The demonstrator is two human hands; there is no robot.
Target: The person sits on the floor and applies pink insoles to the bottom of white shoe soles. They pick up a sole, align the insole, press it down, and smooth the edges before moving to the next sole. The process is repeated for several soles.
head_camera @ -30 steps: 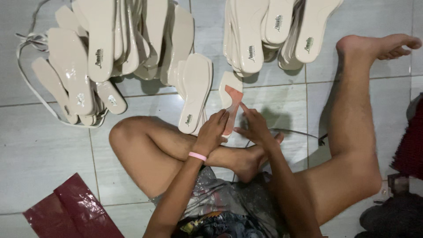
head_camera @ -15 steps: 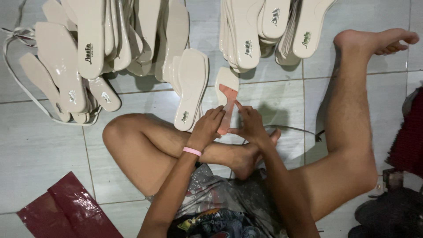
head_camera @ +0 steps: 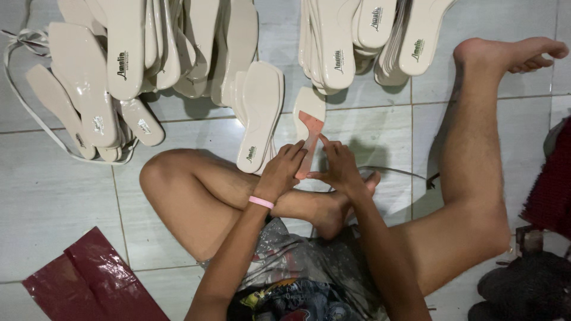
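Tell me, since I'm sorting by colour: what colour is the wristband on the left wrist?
Pink: the wristband shows clearly in the head view, just behind the left hand.

From my feed I see bare arms and bare legs, feet unshod. The left hand [head_camera: 284,169] has a thin pink band [head_camera: 261,202] round its wrist; the right hand [head_camera: 338,166] wears nothing. Grey patterned shorts [head_camera: 297,261] with colourful print cover the lap.
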